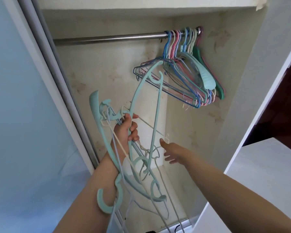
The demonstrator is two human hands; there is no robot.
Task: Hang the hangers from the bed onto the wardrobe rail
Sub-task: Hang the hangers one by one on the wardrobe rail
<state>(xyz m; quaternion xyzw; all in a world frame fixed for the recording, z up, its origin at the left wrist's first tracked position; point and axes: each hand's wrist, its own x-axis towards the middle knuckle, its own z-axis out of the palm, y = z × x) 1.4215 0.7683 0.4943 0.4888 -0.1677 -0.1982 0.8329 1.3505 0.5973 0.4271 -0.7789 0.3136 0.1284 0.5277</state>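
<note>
My left hand (126, 130) grips a tangled bundle of hangers (141, 105), mostly pale teal plastic ones with a few thin cream and lilac wire ones, held up inside the open wardrobe. My right hand (170, 153) reaches in from the right with fingers spread, open, its fingertips at the hooks of the bundle near a cream wire hanger. The steel wardrobe rail (107, 38) runs across the top. Several coloured hangers (183, 73) hang bunched at the rail's right end, among them a wide teal one and a green one.
A frosted sliding door (23, 98) with a grey frame stands at the left. The wardrobe's white side panel (252, 81) and a white shelf (267, 174) are at the right. The left stretch of the rail carries nothing. The back wall is stained cream.
</note>
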